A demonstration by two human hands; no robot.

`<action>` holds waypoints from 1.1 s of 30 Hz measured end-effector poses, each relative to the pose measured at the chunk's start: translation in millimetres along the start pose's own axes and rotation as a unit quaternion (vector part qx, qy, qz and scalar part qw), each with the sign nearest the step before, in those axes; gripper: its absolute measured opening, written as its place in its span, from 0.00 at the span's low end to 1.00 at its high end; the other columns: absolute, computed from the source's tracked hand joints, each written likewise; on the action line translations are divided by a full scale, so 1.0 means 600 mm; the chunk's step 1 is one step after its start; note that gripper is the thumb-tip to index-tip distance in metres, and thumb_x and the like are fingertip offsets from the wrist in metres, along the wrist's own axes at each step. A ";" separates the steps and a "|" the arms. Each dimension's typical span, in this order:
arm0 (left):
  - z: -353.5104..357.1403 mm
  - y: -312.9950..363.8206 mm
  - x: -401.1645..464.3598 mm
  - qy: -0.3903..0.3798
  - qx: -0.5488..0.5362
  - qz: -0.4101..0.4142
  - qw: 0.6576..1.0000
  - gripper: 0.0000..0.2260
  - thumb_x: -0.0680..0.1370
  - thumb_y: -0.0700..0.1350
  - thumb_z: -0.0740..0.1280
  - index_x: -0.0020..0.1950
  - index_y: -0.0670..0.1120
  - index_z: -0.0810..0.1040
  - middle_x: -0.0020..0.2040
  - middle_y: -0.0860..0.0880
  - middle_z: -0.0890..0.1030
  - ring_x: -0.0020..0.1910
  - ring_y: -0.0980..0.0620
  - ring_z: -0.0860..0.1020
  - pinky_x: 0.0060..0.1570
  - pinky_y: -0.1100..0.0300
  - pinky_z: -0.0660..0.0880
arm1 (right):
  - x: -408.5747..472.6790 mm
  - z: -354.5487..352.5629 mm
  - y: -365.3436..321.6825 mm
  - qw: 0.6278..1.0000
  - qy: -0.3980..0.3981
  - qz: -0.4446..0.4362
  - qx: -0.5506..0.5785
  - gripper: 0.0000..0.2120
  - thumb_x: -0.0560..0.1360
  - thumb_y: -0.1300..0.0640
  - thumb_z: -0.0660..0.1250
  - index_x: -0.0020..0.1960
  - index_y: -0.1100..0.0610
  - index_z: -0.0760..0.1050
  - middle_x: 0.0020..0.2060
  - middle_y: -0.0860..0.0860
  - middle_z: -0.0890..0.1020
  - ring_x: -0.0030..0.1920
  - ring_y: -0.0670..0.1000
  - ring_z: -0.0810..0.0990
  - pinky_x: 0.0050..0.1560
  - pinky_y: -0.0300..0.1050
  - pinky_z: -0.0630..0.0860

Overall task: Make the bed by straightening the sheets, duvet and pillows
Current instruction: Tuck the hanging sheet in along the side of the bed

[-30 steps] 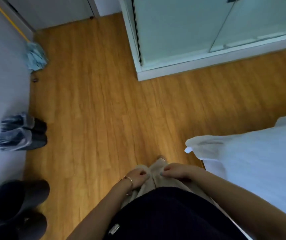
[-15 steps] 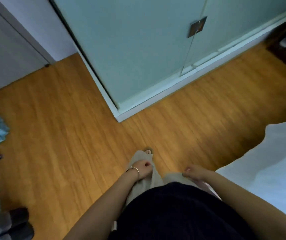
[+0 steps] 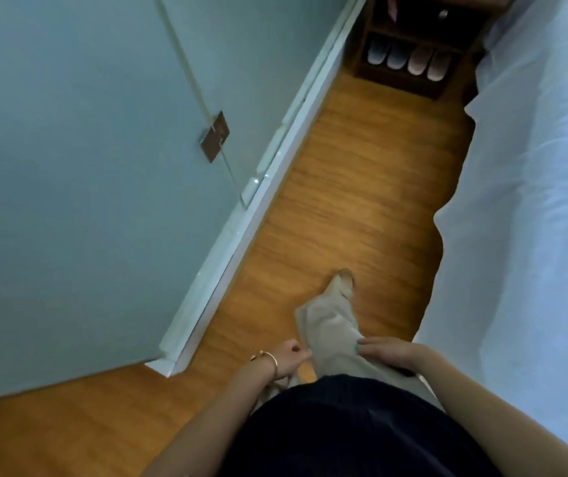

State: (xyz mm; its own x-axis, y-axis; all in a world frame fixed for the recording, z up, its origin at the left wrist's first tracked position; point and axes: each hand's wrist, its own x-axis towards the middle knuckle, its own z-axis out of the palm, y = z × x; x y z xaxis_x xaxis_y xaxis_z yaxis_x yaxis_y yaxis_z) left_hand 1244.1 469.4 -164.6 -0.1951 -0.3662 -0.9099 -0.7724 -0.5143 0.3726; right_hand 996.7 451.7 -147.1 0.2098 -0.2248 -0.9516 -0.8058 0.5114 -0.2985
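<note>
The bed's white duvet (image 3: 530, 208) runs down the right side of the head view, its wavy edge hanging over the wooden floor. My left hand (image 3: 287, 358), with a gold bracelet on the wrist, hangs at my hip with its fingers curled and nothing in them. My right hand (image 3: 384, 351) rests flat on my beige trouser leg (image 3: 330, 325), fingers spread, a short way left of the duvet's edge. Neither hand touches the bedding. No pillows are in sight.
A pale green wardrobe (image 3: 86, 166) with a brown handle plate (image 3: 214, 136) fills the left. A strip of wooden floor (image 3: 354, 187) runs between it and the bed. A dark shelf (image 3: 409, 53) holding several slippers stands at the far end.
The view has swung right, from the open floor and shoes by the wall to the aisle along the bed. I have stepped forward. My hands stayed at my trousers.
</note>
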 end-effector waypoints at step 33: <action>-0.667 1.136 0.580 -0.186 0.401 0.078 0.894 0.12 0.79 0.50 0.64 0.57 0.47 0.80 0.51 0.50 0.76 0.51 0.54 0.73 0.50 0.63 0.69 | 0.119 -1.093 -0.143 0.906 0.199 0.041 0.371 0.38 0.73 0.35 0.65 0.77 0.48 0.57 0.76 0.51 0.59 0.75 0.56 0.58 0.75 0.58 0.57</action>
State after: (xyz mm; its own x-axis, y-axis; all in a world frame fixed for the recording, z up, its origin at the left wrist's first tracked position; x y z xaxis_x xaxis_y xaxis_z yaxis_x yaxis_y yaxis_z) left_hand 891.5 -318.9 -154.0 -0.4100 -0.0260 -0.9117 -0.8740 0.2969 0.3846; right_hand 717.4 -152.1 -140.8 -0.1704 -0.3662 -0.9148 -0.1845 0.9238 -0.3355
